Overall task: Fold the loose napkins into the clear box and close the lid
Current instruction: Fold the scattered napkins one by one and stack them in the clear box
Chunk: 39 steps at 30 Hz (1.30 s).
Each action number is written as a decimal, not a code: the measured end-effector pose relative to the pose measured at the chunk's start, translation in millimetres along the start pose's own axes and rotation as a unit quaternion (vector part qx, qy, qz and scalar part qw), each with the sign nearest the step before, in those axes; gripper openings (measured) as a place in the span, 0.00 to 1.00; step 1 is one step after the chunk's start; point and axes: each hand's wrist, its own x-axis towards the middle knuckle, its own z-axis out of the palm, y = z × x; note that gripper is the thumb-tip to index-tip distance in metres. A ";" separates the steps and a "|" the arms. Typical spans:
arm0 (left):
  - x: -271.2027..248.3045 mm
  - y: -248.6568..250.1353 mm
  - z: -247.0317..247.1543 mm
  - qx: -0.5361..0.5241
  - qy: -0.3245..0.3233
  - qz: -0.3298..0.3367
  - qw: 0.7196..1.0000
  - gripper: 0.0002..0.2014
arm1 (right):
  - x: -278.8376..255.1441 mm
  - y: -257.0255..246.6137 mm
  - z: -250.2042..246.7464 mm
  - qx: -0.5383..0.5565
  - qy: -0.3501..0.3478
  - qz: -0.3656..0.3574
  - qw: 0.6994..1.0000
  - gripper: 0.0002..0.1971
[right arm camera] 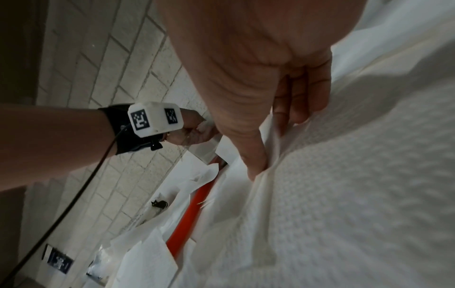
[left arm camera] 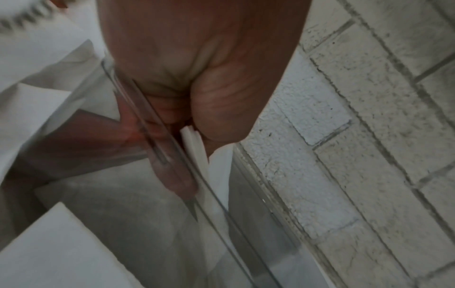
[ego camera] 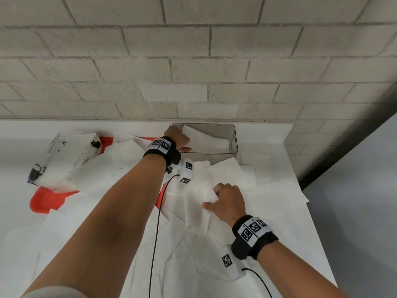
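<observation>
The clear box (ego camera: 235, 137) stands open against the brick wall, with a folded white napkin (ego camera: 211, 138) lying in it. My left hand (ego camera: 181, 141) reaches over the box's left rim and grips that napkin's end. In the left wrist view the left hand (left arm camera: 187, 124) pinches the folded napkin (left arm camera: 194, 144) at the clear wall (left arm camera: 169, 154), some fingers showing through the plastic. In front of the box my right hand (ego camera: 217, 196) pinches up the edge of a loose napkin (ego camera: 199, 216). Thumb and fingers of the right hand (right arm camera: 275, 140) close on its fold (right arm camera: 344, 194).
Several loose white napkins (ego camera: 268, 201) cover the white table. An orange flat piece (ego camera: 46, 201) lies half buried under them at the left, beside a plastic napkin pack (ego camera: 64, 158) with a black cat print. The table's right edge (ego camera: 318, 222) is near.
</observation>
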 end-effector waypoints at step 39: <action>-197.3 -145.9 -0.6 0.025 0.004 0.319 0.947 0.07 | 44.1 48.2 -62.8 0.131 0.042 0.068 0.988 0.33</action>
